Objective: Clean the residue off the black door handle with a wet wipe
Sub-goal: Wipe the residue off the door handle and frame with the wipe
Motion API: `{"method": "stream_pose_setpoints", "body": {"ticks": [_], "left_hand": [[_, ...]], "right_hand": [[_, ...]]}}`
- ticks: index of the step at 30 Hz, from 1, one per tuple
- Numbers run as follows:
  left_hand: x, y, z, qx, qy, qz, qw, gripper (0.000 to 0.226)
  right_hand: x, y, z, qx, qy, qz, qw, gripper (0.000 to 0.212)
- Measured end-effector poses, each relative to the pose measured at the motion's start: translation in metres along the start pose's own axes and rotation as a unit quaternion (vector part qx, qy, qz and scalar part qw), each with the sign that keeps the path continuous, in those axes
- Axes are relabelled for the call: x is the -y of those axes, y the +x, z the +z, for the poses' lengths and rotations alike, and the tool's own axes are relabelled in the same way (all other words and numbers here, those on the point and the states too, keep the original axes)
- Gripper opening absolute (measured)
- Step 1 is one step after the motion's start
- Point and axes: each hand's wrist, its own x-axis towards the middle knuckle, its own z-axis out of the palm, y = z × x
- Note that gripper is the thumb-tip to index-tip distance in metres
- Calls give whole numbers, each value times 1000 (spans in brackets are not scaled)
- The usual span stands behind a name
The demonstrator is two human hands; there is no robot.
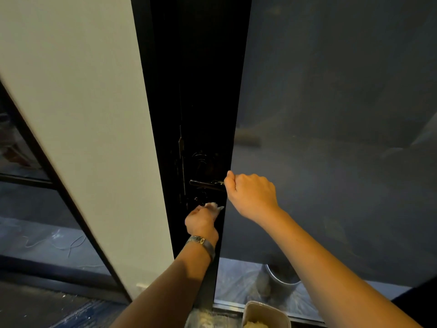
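Observation:
The black door handle (205, 184) juts out level from the dark door frame (201, 91). My right hand (249, 192) grips the handle's right end, fingers curled round it. Just below the handle, my left hand (203, 221) holds a crumpled white wet wipe (214, 206) against the lock area under the lever. A watch sits on my left wrist. Any residue on the handle is too dark to make out.
A white wall panel (94, 138) stands left of the door. Frosted dark glass (331, 138) fills the right. On the floor below are a plastic container (266, 314) with pale contents and a metal bucket (281, 278) behind the glass.

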Motion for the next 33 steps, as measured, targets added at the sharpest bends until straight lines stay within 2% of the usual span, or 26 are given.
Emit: {"method": "stream_pose_setpoints", "body": {"ticks": [2,3,5,7,11,14,17,20,22,25,26,28,30,33], "left_hand": [[5,1,4,11,-5,2,1000,13],[6,4,4,6,-5,10,1000,6],[7,17,2,-17,-28,15,999,30],[3,24,-4,-30,-79,16,996,40],[1,15,-4,-35,-86,1,996,27],[-4,10,-8,-14,-55,-3,998,27],[-16,20,-16,-8,-70,66,995,28],[-27,19,-21,30,-19,168,985,21],[-28,15,-22,69,81,273,956,19],[-22,13,-30,99,261,406,870,17],[-20,15,-34,101,292,434,846,17],[-18,17,-40,100,311,466,823,19],[-19,22,-44,79,287,449,842,17],[-19,28,-51,82,270,364,888,21]], "right_hand": [[0,0,0,0,-3,0,1000,57],[0,0,0,0,-4,0,1000,57],[0,0,-1,-1,-7,-1,1000,56],[-1,1,-1,-4,-11,-4,1000,57],[-1,1,0,-5,-12,-9,1000,57],[-1,1,-1,0,-8,-10,1000,57],[-1,1,-1,0,-8,-9,1000,57],[-1,0,-1,1,-5,-11,1000,58],[-2,1,0,4,-1,-11,1000,58],[-1,2,0,0,-2,-10,1000,57],[-1,1,0,-1,-2,-9,1000,57],[-1,1,-1,-1,-2,-6,1000,57],[-1,1,0,0,0,-6,1000,56],[-1,1,0,-2,1,-3,1000,57]]}}
